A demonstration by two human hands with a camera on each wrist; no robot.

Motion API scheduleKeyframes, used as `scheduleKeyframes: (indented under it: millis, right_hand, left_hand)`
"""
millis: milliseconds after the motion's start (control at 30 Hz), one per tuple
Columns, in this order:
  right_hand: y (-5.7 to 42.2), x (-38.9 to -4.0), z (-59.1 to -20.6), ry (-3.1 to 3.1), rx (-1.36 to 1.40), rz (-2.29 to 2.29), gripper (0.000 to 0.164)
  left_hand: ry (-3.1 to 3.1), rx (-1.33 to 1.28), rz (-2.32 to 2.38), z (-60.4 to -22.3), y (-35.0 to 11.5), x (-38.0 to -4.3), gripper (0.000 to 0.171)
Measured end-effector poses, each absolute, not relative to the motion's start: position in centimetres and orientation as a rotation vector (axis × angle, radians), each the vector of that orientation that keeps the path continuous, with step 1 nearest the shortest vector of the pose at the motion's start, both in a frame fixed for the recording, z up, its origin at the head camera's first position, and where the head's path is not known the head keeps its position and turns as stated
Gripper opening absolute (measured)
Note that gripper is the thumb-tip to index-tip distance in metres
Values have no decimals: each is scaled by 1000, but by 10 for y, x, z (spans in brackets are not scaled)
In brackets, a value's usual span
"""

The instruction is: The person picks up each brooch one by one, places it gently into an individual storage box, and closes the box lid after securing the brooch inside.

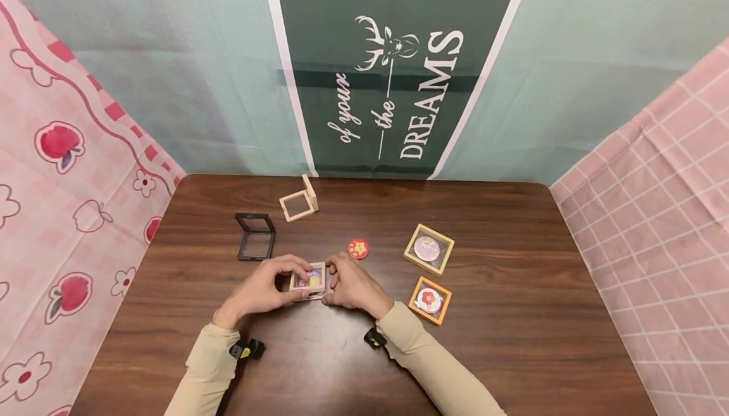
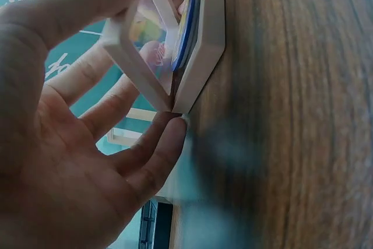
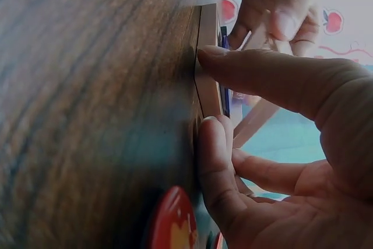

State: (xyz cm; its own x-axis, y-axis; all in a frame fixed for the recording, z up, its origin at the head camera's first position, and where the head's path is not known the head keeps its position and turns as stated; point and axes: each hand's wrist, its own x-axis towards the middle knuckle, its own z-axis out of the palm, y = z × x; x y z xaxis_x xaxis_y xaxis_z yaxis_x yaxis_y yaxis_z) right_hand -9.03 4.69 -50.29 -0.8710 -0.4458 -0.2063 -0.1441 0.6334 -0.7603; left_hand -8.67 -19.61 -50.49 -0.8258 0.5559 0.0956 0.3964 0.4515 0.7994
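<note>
A pale wood-toned hinged display frame (image 1: 320, 266) stands part-way open between the two hands in the head view. My left hand (image 1: 263, 288) holds its raised lid (image 2: 137, 77) between thumb and fingers. The lid has a clear film window. Against the lower half (image 2: 208, 51), which lies on the table, rests a round blue-rimmed badge (image 2: 185, 33), seen edge-on in the left wrist view. My right hand (image 1: 354, 284) grips the lower half's edge (image 3: 208, 88), thumb on one side and fingers on another. The badge's face is partly covered by the left fingers.
Just beyond the right hand lies a round red badge (image 1: 358, 248) with a yellow star. An open black frame (image 1: 255, 258) and an open pale frame (image 1: 299, 216) stand at left. To the right are a yellow frame (image 1: 409, 252) and an orange frame (image 1: 414, 301), each holding a badge.
</note>
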Motion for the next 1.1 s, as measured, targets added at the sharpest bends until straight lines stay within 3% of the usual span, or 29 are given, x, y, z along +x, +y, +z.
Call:
scheduleKeyframes:
  millis: [233,533,1100]
  right_hand:
    - [48,-89,-502,2443,-477,-1121,69]
    - [50,-90,-501,2422,-535,-1150,58]
    - [45,-91,-507,2431,-445,-1169,66]
  left_hand:
    - [2575,834,1185,-505,-192,-85,28]
    - [2601,918,1181,-508,-192,-84,27]
    - [2650,887,1143,-513,-188,-83,28]
